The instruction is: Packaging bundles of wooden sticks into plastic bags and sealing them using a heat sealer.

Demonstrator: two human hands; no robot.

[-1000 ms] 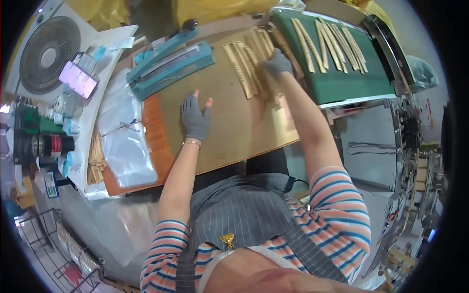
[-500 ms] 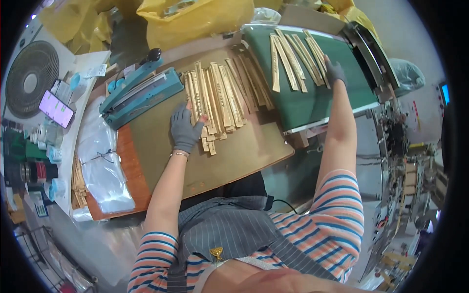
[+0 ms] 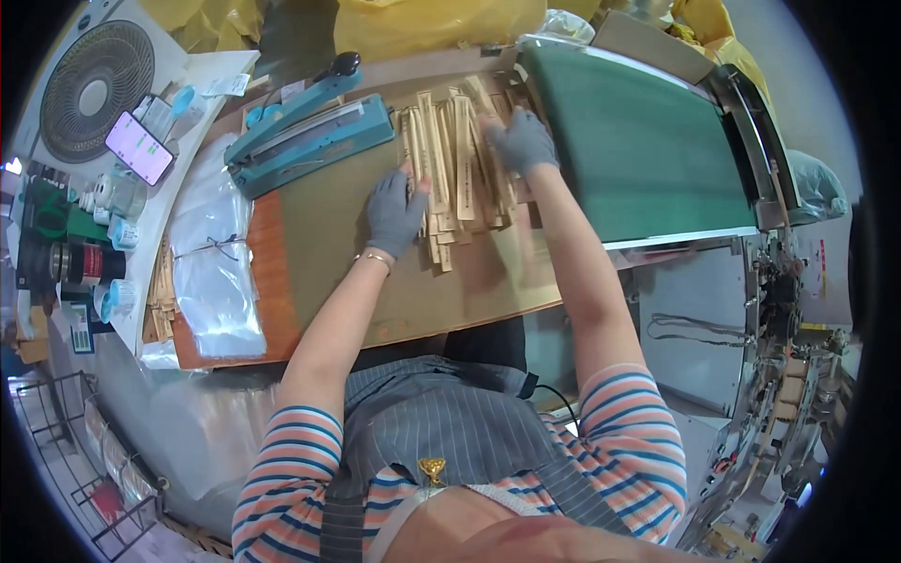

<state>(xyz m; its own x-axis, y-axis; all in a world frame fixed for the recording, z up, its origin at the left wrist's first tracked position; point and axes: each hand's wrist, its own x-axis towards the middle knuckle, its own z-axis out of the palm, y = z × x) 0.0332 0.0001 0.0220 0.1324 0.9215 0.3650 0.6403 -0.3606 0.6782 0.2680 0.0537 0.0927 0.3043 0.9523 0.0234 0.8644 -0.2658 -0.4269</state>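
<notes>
A pile of long, thin, paper-wrapped sticks [image 3: 463, 159], like wrapped chopsticks, lies on the brown board [image 3: 324, 244]. At the pile's near left edge rests my left hand [image 3: 394, 211] in a grey glove with bare fingertips; thumb and fingers are apart, the thumb against the sticks. My right hand [image 3: 524, 143], gloved alike, is at the pile's far right side, its fingers curled around a few wrapped sticks that are blurred and partly hidden by it. Right of it is the green conveyor belt [image 3: 629, 141], with no sticks on it.
A blue bag sealer [image 3: 314, 145] stands left of the pile. Clear plastic bags [image 3: 211, 291], tied in a bundle, lie at the board's left. A shelf holds a phone [image 3: 140, 148] and a fan [image 3: 97, 92]. Yellow bags [image 3: 436, 23] are behind the table.
My right hand has moved left from the green belt to the pile, and the several sticks are gone from the belt. My left hand stays by the pile. The whole view has shifted.
</notes>
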